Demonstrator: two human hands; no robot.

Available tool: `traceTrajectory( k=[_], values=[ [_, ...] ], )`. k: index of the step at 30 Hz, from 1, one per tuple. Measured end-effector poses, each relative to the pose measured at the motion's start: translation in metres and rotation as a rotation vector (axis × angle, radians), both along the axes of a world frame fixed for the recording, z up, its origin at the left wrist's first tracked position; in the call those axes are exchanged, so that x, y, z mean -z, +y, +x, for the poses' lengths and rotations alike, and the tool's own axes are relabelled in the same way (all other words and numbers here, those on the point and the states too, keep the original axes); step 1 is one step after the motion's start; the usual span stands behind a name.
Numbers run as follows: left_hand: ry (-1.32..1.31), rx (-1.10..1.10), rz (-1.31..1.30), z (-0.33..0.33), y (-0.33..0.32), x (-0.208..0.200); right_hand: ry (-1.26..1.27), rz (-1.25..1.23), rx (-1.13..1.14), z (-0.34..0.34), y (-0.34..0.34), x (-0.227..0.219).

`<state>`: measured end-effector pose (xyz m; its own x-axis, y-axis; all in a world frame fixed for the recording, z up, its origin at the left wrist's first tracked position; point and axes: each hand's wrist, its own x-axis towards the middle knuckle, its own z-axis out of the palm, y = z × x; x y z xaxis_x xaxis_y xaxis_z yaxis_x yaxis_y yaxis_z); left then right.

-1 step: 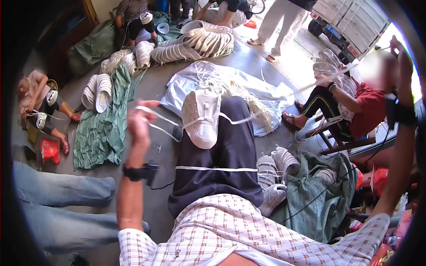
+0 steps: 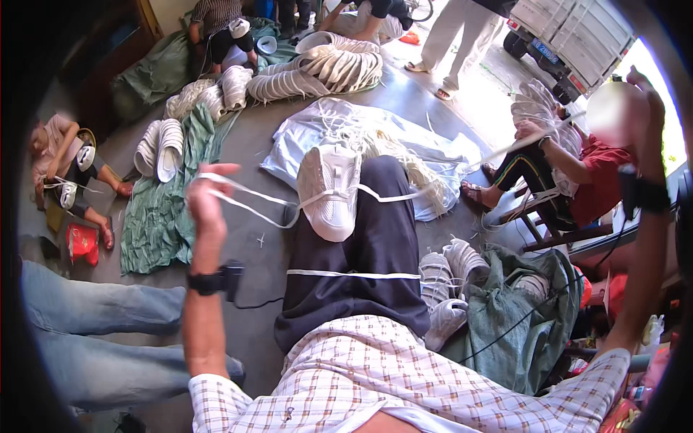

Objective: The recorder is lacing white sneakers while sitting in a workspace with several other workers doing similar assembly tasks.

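A white sneaker upper (image 2: 329,193) lies on my dark-trousered knees, toe toward me. A white shoelace (image 2: 390,198) passes across it, with both ends drawn out sideways. My left hand (image 2: 209,198) is left of the shoe, its fingers closed on the lace, which hangs in a long loop between hand and shoe. Far out at the upper right, my right hand (image 2: 646,90) is raised, and the lace's other length runs up toward it, blurred. Its fingers are dark and partly hidden, but seem closed on that end. A white band (image 2: 354,275) crosses my thighs.
Loose laces (image 2: 404,166) lie on a white sack (image 2: 296,144) ahead. Stacked shoe uppers (image 2: 289,81) stand farther back. A green sack (image 2: 516,317) and more shoes (image 2: 444,289) are at my right. A seated co-worker (image 2: 599,169) is near my right arm; jeans-clad legs (image 2: 108,310) are at left.
My left hand has moved left and slightly nearer to me, stretching the lace loop wider. My right hand has dropped a little. The shoe stays on my knees.
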<state>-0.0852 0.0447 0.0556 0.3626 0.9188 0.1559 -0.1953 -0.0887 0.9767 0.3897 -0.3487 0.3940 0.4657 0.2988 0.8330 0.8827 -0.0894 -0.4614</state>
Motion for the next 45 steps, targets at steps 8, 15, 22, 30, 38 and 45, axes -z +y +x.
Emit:
traceTrajectory(
  k=[8, 15, 22, 30, 38, 45],
  values=[
    [-0.275, -0.271, -0.149, -0.437, 0.151, 0.015, 0.668, -0.254, -0.149, -0.015, 0.047, 0.189],
    [-0.405, -0.634, -0.55, -0.442, 0.069, 0.026, 0.449, -0.636, -0.168, -0.073, 0.067, 0.291],
    [0.072, -0.118, -0.488, -0.178, -0.031, -0.01, 0.388, -0.704, -0.637, -0.191, 0.119, 0.312],
    [0.386, 0.451, -0.138, 0.016, -0.123, -0.039, 0.675, -0.505, -1.04, -0.302, 0.151, 0.31],
    [0.386, 0.484, -0.223, 0.007, -0.108, -0.02, 1.038, -0.611, -1.018, -0.278, 0.132, 0.319],
    [0.55, 0.657, -0.111, -0.023, -0.111, 0.01, 0.8, -0.673, -0.917, -0.263, 0.115, 0.315]
  ],
)
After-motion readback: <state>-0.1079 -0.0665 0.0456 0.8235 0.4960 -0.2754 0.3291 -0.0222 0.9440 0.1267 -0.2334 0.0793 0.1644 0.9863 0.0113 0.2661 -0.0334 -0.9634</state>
